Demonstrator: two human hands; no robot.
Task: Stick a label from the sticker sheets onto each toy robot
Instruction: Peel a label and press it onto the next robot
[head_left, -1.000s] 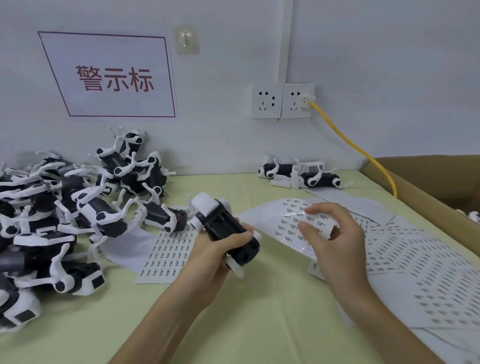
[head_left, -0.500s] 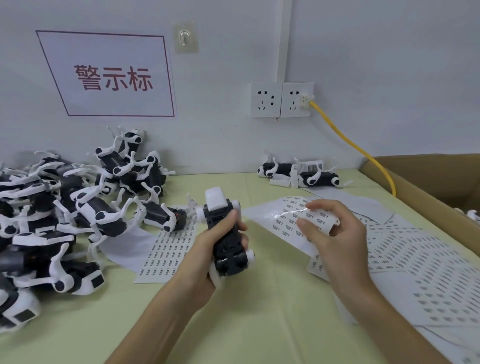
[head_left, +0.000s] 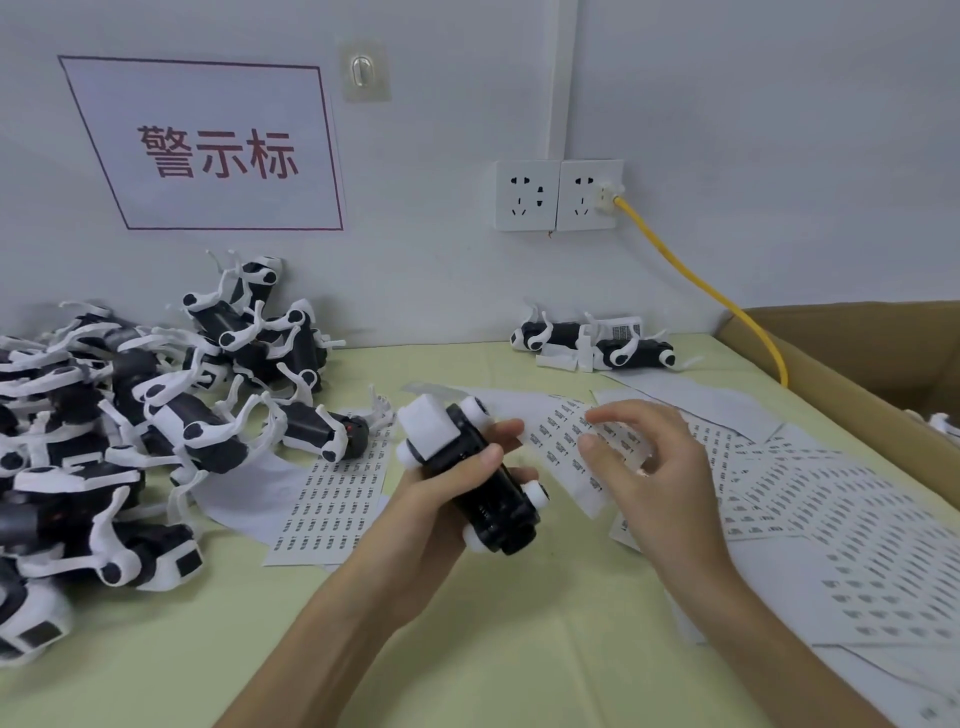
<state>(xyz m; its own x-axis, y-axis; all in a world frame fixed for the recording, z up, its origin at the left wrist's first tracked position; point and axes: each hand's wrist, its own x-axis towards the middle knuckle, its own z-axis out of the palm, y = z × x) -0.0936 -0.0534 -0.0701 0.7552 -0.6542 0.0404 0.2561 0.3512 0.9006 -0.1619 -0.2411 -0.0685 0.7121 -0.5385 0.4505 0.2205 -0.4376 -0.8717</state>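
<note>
My left hand (head_left: 441, 501) grips a black-and-white toy robot (head_left: 483, 483) round its body, white head end pointing up and left. My right hand (head_left: 644, 467) hovers just to its right over a curled sticker sheet (head_left: 558, 434) of small printed labels. Its fingers are loosely curled, with thumb and forefinger apart. I make out no label on a fingertip. A big pile of toy robots (head_left: 156, 415) lies at the left. Two more toy robots (head_left: 597, 348) lie by the back wall.
Another sticker sheet (head_left: 332, 499) lies near the pile, and several overlapping sheets (head_left: 831, 519) cover the right of the green table (head_left: 519, 649). A cardboard box (head_left: 857, 374) stands at the right edge. A yellow cable (head_left: 691, 275) runs from the wall socket (head_left: 589, 195).
My left hand has turned the robot from upright to tilted, head to the upper left. My right thumb and forefinger, earlier closed at the curled sheet, have come apart.
</note>
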